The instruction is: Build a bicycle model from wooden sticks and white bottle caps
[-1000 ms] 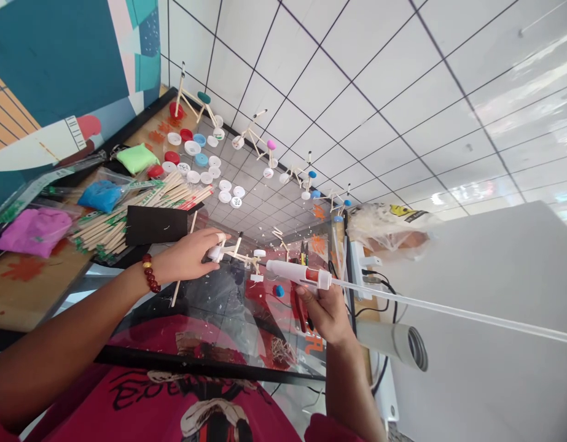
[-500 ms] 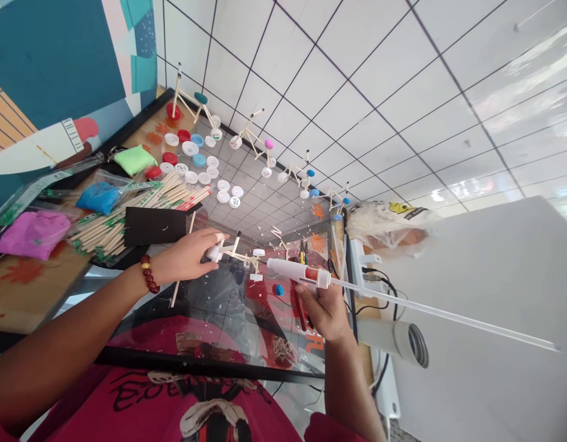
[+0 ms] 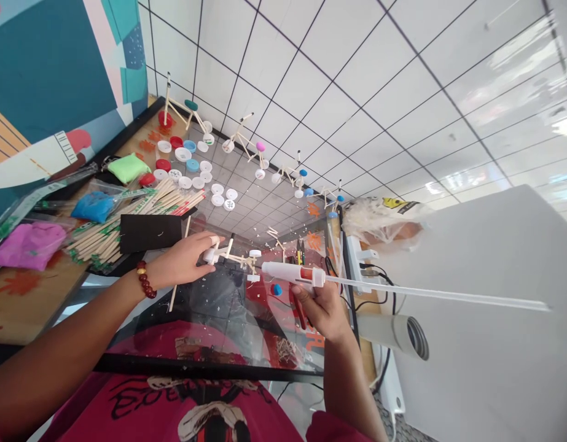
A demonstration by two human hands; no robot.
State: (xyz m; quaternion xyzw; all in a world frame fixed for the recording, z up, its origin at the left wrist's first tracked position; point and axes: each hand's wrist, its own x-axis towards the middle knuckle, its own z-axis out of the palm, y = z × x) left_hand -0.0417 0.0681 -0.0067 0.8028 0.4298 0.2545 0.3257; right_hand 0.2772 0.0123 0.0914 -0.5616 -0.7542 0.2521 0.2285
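My left hand [image 3: 186, 261], with a red bead bracelet at the wrist, is closed on a small model of wooden sticks and white bottle caps [image 3: 232, 255], held just above the glass tabletop [image 3: 218, 301]. My right hand [image 3: 320, 310] grips a white glue gun [image 3: 292, 273] by its red handle. The nozzle points left and sits close to the model's right end. A long clear glue stick [image 3: 440, 294] juts out of the gun's back toward the right. A loose blue cap [image 3: 276, 289] lies under the gun.
Several finished stick-and-cap models [image 3: 246, 144] stand along the far edge. Loose bottle caps [image 3: 195, 175], a bundle of wooden sticks [image 3: 126, 218], a black card [image 3: 149, 232] and bags of coloured powder [image 3: 27, 244] lie at left. A power strip [image 3: 361, 261], a plastic bag [image 3: 384, 218] and a roll [image 3: 398, 334] sit right.
Both hands keep their grip and stay together. The view has shifted slightly, and the glue gun now lies more level with its nozzle nearer the model.
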